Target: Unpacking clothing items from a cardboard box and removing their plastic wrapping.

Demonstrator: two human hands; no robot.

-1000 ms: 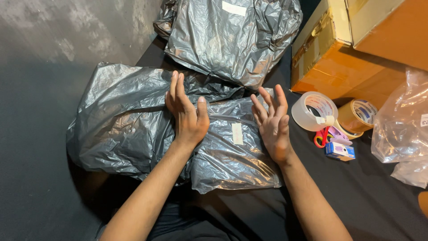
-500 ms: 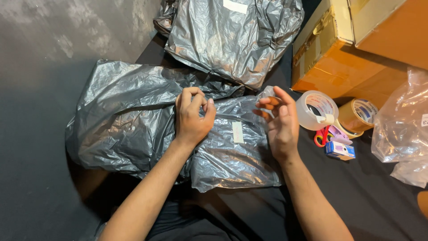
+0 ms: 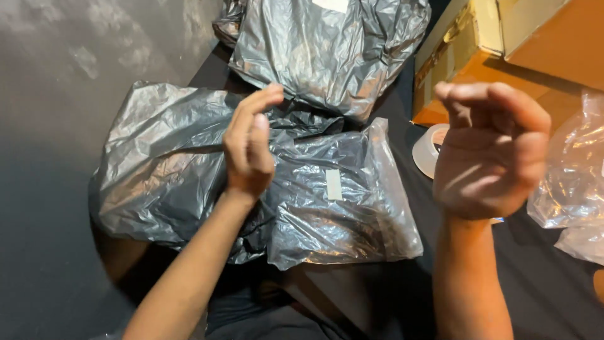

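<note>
My left hand (image 3: 247,143) hovers above a clear plastic packet (image 3: 340,195) with dark cloth inside and a pale label strip. Its fingers are loosely curled and hold nothing. My right hand (image 3: 492,151) is raised close to the camera on the right, fingers curled inward, also holding nothing. The packet lies partly on a large crumpled grey plastic bag (image 3: 163,160). A second grey packed bag (image 3: 321,53) lies farther back.
Orange-brown cardboard boxes (image 3: 497,56) stand at the back right. A clear tape roll (image 3: 429,148) shows beside my right hand, which hides the other small items. A clear crumpled plastic bag (image 3: 569,182) lies at the right edge. Dark cloth covers the surface; a grey wall is at left.
Both hands lifted off the packet. My right hand rose toward the camera and moved right, now covering the tape rolls and scissors. My left hand moved slightly left and up.
</note>
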